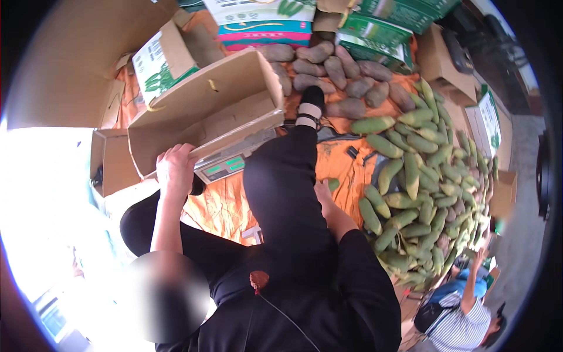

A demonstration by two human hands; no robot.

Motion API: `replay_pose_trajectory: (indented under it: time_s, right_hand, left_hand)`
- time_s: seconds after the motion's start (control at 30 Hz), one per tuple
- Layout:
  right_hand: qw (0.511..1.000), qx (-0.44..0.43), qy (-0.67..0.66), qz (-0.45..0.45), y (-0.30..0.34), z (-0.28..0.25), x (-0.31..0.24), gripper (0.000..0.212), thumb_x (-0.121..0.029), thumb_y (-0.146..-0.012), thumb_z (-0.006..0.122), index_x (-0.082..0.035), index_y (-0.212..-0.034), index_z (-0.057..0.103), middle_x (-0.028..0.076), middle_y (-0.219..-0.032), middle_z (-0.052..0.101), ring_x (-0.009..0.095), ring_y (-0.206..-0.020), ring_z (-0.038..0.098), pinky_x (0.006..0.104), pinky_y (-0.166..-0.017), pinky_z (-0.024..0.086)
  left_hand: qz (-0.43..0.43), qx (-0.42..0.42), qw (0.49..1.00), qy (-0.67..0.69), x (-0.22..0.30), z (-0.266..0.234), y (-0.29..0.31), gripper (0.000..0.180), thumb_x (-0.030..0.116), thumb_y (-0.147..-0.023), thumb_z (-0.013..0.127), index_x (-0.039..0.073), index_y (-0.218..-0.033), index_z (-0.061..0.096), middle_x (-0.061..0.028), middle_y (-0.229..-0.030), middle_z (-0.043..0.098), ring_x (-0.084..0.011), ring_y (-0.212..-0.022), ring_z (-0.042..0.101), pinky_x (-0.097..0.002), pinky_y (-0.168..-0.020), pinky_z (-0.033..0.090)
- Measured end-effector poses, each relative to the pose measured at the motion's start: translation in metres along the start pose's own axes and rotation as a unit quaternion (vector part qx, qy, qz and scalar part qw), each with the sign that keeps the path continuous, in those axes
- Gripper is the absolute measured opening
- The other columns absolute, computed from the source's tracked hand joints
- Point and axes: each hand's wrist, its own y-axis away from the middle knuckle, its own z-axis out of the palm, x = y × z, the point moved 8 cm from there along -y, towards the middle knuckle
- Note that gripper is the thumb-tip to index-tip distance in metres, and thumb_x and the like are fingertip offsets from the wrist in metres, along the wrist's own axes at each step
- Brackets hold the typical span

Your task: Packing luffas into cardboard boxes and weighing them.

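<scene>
An open cardboard box (234,108) rests tilted on a scale (226,167) with a lit green display. My left hand (176,167) is closed over the box's near edge, fingers curled round the cardboard. Beyond my bent knee, my right hand (324,195) is closed round a green radish (333,185), of which only one end shows. My leg partly hides those fingers. To the right of that hand lies a large heap of green radishes (416,176). Several dark reddish-brown roots (335,71) lie past my foot.
An orange sheet (343,164) covers the ground. Printed cartons (267,35) and green boxes (375,35) stand at the far side, with another open carton (164,61) at left. A person in a striped shirt (463,322) is at the lower right.
</scene>
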Motion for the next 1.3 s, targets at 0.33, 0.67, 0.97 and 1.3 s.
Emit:
replay_pose_trajectory:
  time_s: [0.33,0.67,0.97,1.3]
  right_hand:
    - [0.955,-0.025,-0.200,0.216,0.019,-0.030,0.080,0.042,-0.019,-0.071,0.071,-0.010,-0.110,0.058,0.005,-0.108,0.059,0.025,-0.106,0.055,0.0497,-0.089,0.042]
    - [0.721,0.315,-0.604,0.131,0.062,-0.260,0.159,0.050,-0.005,-0.079,0.068,0.000,-0.125,0.049,0.007,-0.113,0.058,0.017,-0.101,0.056,0.0302,-0.089,0.044]
    - [0.775,0.275,-0.510,-0.253,0.021,-0.492,-0.028,0.055,-0.003,-0.075,0.074,-0.006,-0.125,0.052,0.003,-0.110,0.061,0.012,-0.100,0.057,0.0284,-0.088,0.046]
    - [0.957,0.133,-0.106,-0.234,-0.108,-0.411,-0.138,0.056,-0.033,-0.067,0.080,-0.014,-0.114,0.057,0.006,-0.113,0.062,0.026,-0.107,0.059,0.0434,-0.088,0.047]
  left_hand:
    - [0.000,0.050,0.999,0.014,-0.015,-0.007,0.008,0.010,0.010,-0.074,0.066,0.009,-0.084,0.064,-0.0061,-0.080,0.063,-0.0249,-0.084,0.063,-0.0382,-0.085,0.044]
    - [-0.013,0.029,0.999,-0.025,-0.026,0.002,0.022,0.010,0.011,-0.074,0.067,0.011,-0.083,0.063,-0.0050,-0.080,0.063,-0.0241,-0.086,0.062,-0.0402,-0.090,0.043]
    - [0.009,0.050,0.999,-0.009,-0.029,-0.002,0.020,0.009,0.011,-0.073,0.067,0.011,-0.082,0.063,-0.0049,-0.079,0.062,-0.0241,-0.086,0.062,-0.0414,-0.090,0.042]
    - [0.010,0.048,0.999,-0.009,-0.026,0.000,0.022,0.010,0.010,-0.073,0.066,0.011,-0.083,0.063,-0.0050,-0.080,0.062,-0.0245,-0.085,0.062,-0.0420,-0.090,0.042]
